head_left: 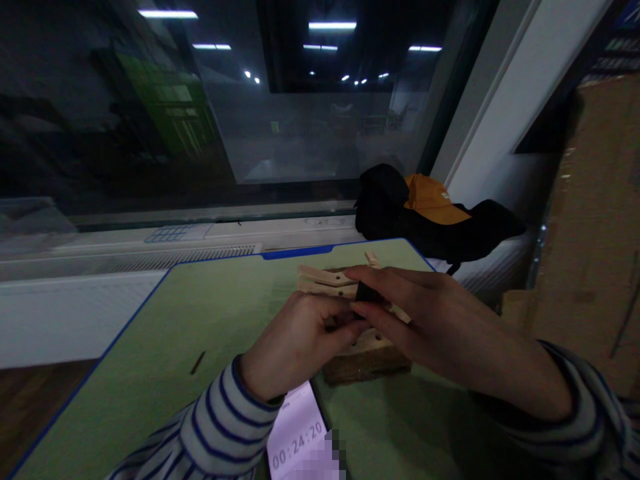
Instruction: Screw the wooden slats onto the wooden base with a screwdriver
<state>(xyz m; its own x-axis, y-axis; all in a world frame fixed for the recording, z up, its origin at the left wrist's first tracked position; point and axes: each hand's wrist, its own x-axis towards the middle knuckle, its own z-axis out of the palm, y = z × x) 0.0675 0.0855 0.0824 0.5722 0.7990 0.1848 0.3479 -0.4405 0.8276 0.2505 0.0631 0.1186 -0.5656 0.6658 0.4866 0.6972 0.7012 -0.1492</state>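
Observation:
A wooden piece (367, 370) with small round holes and raised pale strips lies on the green table top. Over it, the fingertips of both hands meet. My right hand (425, 310) is closed around a small black object (367, 292), whose kind I cannot tell. My left hand (293, 340) is closed in a pinch just below and left of that object, and its fingertips are partly hidden. One pale strip (320, 275) shows beyond the fingers at the wood's far left side. A lit phone (295, 437) showing 00:24:20 lies by my left wrist.
The green table (220, 300) has a blue edge. A thin dark stick (198, 363) lies on its left part. Past the far edge are a window sill, a dark bag (383, 200) and an orange cap (435, 200). Cardboard (590, 233) stands at the right.

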